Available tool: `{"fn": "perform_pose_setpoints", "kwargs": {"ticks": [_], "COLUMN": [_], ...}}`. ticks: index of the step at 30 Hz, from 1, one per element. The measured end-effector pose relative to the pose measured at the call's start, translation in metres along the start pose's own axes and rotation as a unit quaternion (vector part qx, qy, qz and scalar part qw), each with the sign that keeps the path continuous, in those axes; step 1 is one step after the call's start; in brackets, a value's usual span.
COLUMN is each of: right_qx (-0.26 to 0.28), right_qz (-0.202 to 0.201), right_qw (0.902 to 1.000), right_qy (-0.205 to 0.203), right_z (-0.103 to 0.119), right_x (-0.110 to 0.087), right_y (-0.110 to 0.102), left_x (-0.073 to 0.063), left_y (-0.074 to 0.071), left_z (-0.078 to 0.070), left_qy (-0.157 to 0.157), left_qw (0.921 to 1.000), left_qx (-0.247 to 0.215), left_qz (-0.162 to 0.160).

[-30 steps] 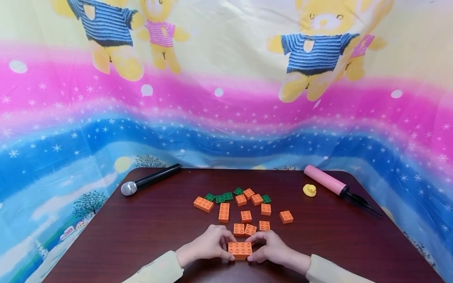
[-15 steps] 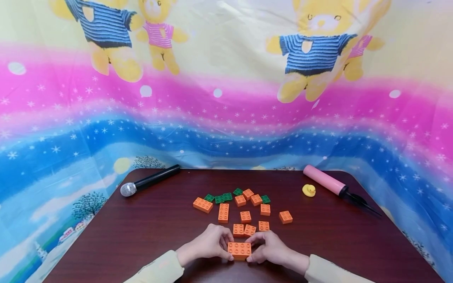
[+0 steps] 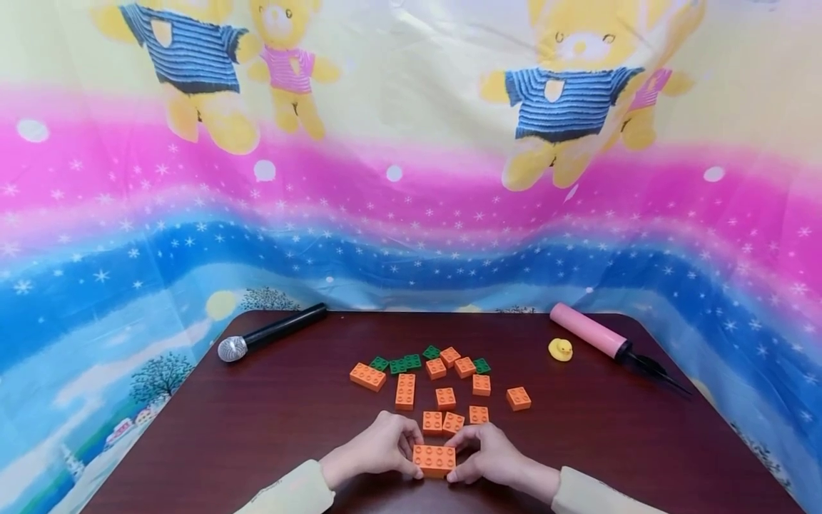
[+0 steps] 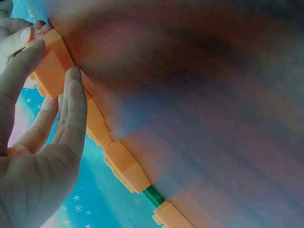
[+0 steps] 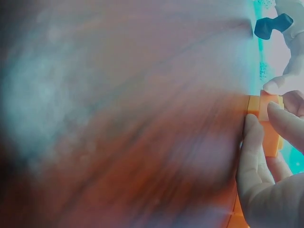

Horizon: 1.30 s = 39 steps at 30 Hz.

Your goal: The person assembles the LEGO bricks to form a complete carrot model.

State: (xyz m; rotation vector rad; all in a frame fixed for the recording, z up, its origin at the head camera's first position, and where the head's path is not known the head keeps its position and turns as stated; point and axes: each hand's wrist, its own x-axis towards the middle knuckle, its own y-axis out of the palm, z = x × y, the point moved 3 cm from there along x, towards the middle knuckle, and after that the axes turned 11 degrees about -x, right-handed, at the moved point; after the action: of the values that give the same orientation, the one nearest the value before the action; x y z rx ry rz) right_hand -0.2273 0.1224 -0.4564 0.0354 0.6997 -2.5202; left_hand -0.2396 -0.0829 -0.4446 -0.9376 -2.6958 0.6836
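Note:
In the head view, an orange eight-stud building brick (image 3: 434,457) lies near the table's front, with its long side facing the camera. My left hand (image 3: 382,445) holds its left end between thumb and fingers. At the right end my right hand (image 3: 486,457) grips it the same way. In the left wrist view, the left hand's thumb and fingers close around the orange brick (image 4: 53,66). The right wrist view has a lighter orange piece (image 5: 253,104) against the held brick's table side; how they join is unclear. Just beyond the hands sit two small orange bricks (image 3: 433,422) (image 3: 453,423).
Several more orange bricks (image 3: 405,392) and green bricks (image 3: 404,364) are scattered over the dark table (image 3: 270,428). A microphone (image 3: 272,332) lies back left. At the back right are a yellow rubber duck (image 3: 561,350) and a pink hand pump (image 3: 587,330). A printed curtain (image 3: 411,214) hangs behind.
Both hands keep their grip on the orange brick at the same place on the table. The head view has tilted up slightly, so everything appears a little lower.

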Motion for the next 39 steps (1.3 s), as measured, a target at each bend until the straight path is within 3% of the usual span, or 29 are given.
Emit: {"fn": "perform_pose_setpoints", "kwargs": {"ticks": [11,25,32,35,39], "right_qx": [0.019,-0.008,-0.017,-0.017,-0.014], "right_qz": [0.002,-0.002,-0.001,0.000,0.000], "right_qw": [0.9998,0.9998,0.9994,0.9994,0.9995], "right_qy": [-0.003,-0.021,-0.030,-0.030,-0.028], "right_z": [-0.001,0.001,0.001,0.000,-0.001], "right_x": [0.000,0.001,0.001,0.002,0.002], "right_y": [0.001,-0.001,-0.001,-0.002,-0.002], "left_x": [0.001,0.000,0.002,0.007,0.013], "left_y": [0.000,0.001,-0.014,-0.028,-0.043], "left_z": [-0.003,-0.005,-0.008,-0.009,-0.008], "left_qy": [0.000,0.005,0.006,-0.008,-0.028], "left_qw": [1.0000,0.9997,0.9994,0.9996,0.9918], "left_qx": [0.008,0.025,0.028,0.025,0.064], "left_qz": [-0.002,-0.001,0.019,-0.015,-0.107]}}
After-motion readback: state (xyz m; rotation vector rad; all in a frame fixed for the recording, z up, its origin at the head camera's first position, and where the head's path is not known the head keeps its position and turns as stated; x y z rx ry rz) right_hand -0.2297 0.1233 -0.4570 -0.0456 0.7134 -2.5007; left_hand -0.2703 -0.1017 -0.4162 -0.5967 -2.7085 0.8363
